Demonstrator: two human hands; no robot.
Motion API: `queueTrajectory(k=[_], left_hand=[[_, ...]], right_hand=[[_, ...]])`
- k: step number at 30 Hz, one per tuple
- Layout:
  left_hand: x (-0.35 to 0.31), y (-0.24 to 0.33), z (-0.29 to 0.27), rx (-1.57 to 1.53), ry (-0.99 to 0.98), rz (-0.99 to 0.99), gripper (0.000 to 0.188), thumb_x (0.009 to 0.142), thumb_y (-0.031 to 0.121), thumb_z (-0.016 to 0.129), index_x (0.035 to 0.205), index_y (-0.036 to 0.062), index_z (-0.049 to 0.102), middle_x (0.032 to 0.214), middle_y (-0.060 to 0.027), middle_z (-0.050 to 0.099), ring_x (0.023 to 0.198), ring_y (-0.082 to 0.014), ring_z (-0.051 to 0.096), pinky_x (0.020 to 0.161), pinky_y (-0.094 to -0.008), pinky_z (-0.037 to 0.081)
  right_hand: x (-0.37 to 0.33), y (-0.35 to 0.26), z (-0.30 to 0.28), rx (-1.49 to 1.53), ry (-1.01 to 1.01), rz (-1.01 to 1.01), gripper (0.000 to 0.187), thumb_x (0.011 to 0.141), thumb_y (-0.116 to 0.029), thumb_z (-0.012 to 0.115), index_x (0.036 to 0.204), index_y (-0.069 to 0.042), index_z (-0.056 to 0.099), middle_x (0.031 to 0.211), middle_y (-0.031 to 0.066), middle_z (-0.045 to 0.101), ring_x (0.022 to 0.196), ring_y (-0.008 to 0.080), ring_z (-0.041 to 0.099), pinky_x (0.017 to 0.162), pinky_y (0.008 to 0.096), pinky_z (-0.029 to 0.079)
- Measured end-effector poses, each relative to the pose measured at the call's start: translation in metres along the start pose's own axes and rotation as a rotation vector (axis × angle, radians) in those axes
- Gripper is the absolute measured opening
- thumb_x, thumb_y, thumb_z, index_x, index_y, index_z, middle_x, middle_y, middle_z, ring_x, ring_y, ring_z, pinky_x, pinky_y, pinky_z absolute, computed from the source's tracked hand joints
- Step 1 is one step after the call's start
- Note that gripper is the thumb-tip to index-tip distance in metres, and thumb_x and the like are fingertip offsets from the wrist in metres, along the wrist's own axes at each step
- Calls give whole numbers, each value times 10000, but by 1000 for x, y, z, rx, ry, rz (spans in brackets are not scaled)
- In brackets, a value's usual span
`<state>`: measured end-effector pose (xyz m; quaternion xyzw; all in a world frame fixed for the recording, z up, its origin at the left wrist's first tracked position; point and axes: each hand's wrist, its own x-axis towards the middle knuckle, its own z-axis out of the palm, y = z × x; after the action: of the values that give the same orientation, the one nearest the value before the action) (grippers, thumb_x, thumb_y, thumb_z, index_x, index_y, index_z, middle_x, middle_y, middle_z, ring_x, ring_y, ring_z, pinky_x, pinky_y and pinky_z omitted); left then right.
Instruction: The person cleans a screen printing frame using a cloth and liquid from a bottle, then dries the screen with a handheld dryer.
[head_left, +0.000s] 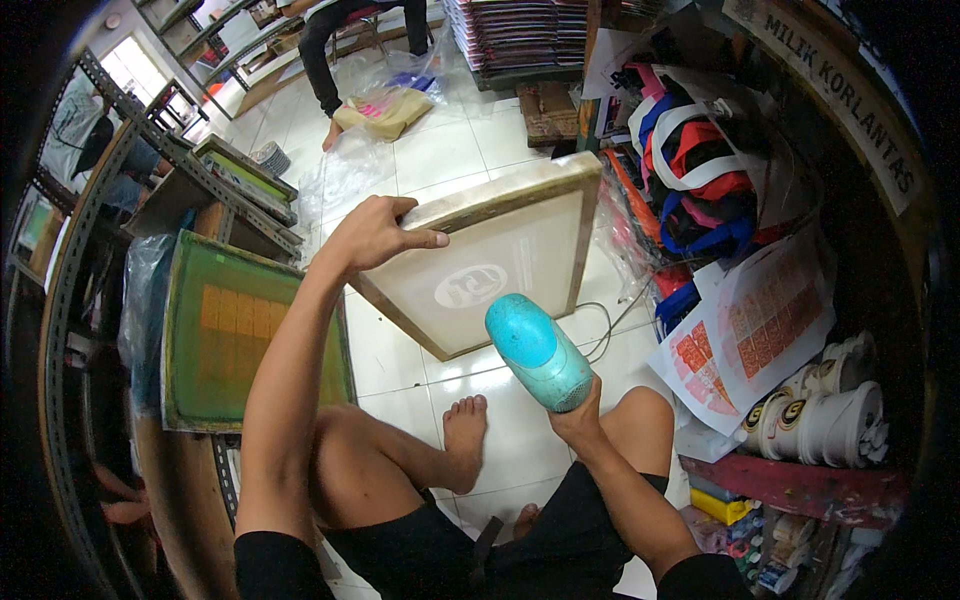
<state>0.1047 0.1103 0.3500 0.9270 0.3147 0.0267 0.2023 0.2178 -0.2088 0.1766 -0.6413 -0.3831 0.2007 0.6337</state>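
Note:
A pale screen-printing frame stands tilted on the floor before me, a round light emblem on its mesh. My left hand is closed over its top left edge, thumb on the near face. Lower right, my right hand grips a turquoise hair dryer. The dryer's rounded end points at the mesh, apart from it. Its handle is mostly hidden by the dryer's body and my fingers. A thin grey cord lies on the floor beyond the dryer.
A green printing screen leans at left beside metal shelving. At right are a bag of coloured straps, printed sheets and white tubs. A person sits ahead near plastic bags and stacked sheets.

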Motion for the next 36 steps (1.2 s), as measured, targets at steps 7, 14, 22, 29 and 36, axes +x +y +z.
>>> queueTrajectory(k=[7, 14, 22, 29, 36], left_hand=[[-2, 10, 4, 164, 72, 9, 692, 765, 655, 669, 1092, 45, 692, 828, -215, 688, 789, -381, 667, 710, -441, 504], [-8, -1, 2, 90, 177, 25, 528, 952, 479, 537, 1194, 22, 646, 1149, -207, 668, 1025, -398, 636, 921, -429, 487], [-10, -21, 11, 42, 251, -10, 443, 1025, 429, 395, 1240, 119, 628, 1056, -156, 681, 1034, -346, 621, 954, -437, 415], [-12, -27, 9, -34, 256, -11, 480, 1005, 436, 445, 1238, 61, 633, 1134, -212, 670, 1047, -389, 630, 919, -406, 481], [-7, -25, -4, -62, 91, -170, 599, 995, 503, 472, 1364, 38, 546, 1337, -184, 590, 1243, -314, 552, 1058, -372, 399]], right_hand=[[-11, 17, 0, -41, -33, -83, 501, 665, 54, 680, 1154, 63, 574, 999, 194, 633, 968, 342, 591, 867, 416, 470], [-14, 11, 1, -156, 61, -174, 392, 704, 62, 658, 1086, 68, 566, 982, 211, 621, 883, 356, 632, 801, 398, 498], [-24, 58, -11, -295, 119, 0, 553, 717, 9, 720, 1192, 75, 445, 1092, 229, 533, 1040, 345, 578, 908, 449, 457], [7, 49, -22, -61, 209, 79, 414, 804, 51, 751, 1176, 63, 572, 1145, 136, 657, 1052, 224, 644, 956, 337, 478], [31, 3, -20, 43, 239, 114, 422, 784, -28, 813, 1152, 34, 618, 1100, 99, 680, 1008, 186, 643, 925, 318, 480]])
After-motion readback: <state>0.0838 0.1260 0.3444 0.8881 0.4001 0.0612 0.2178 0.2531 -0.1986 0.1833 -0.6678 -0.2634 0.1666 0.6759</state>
